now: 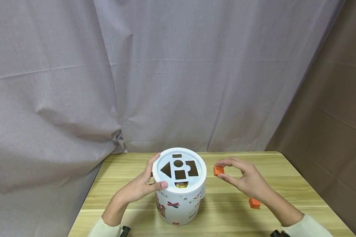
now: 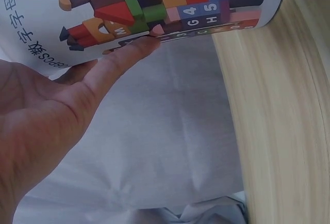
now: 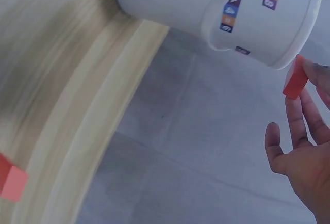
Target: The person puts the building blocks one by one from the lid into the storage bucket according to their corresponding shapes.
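Note:
A white bucket [image 1: 178,207] with printed pictures stands on the wooden table, topped by a round lid [image 1: 169,184] cut with shaped holes, among them a triangle, a circle and a square. My left hand [image 1: 142,184] grips the lid's left edge, thumb on top near the front; in the left wrist view its fingers lie along the bucket's printed side. To the right of the bucket, my right hand [image 1: 244,174] pinches an orange block [image 1: 218,171] between thumb and fingertips, above the table. Something yellow [image 1: 182,185] shows through the front hole.
A second orange block [image 1: 254,203] lies on the table [image 1: 225,217], beneath the right forearm. The bucket's white handle [image 1: 200,195] hangs at its right side. A grey curtain [image 1: 178,82] hangs behind the table, and brown cloth [image 1: 329,125] runs along the right.

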A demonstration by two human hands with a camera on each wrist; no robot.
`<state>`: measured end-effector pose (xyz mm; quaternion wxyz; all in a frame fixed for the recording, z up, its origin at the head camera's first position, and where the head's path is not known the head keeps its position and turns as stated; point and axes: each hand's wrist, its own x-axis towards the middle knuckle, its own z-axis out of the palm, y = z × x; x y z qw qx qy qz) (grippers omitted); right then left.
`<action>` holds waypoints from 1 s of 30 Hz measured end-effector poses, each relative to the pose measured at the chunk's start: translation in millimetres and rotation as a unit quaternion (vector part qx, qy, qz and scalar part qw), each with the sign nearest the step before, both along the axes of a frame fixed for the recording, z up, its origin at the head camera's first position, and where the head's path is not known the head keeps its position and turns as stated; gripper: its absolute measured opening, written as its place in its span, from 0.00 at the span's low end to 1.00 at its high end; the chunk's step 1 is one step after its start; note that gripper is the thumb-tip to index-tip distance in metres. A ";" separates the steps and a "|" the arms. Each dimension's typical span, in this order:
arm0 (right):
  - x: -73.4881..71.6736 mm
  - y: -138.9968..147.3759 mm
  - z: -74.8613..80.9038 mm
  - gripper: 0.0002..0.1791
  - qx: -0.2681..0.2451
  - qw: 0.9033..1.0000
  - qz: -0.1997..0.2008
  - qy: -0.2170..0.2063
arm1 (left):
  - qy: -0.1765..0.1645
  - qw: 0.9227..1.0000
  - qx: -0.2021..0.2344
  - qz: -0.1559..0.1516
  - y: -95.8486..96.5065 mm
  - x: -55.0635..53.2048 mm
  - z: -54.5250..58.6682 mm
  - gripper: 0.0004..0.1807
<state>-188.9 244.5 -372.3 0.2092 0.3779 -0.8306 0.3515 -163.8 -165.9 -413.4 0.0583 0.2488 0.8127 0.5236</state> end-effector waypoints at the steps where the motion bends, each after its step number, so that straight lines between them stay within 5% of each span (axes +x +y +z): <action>1: 0.6 -2.1 2.0 0.29 -0.002 1.000 0.003 0.000 | 0.001 1.000 0.000 0.000 0.5 0.2 -0.3 0.66; 16: -4.5 -37.8 22.1 0.29 -0.002 0.998 0.064 0.010 | 0.006 1.000 -0.009 0.004 6.0 -1.3 0.0 0.65; 30: -12.1 -71.9 20.3 0.27 0.010 0.992 0.125 0.006 | -0.007 1.000 -0.014 0.008 9.8 -0.8 -0.2 0.65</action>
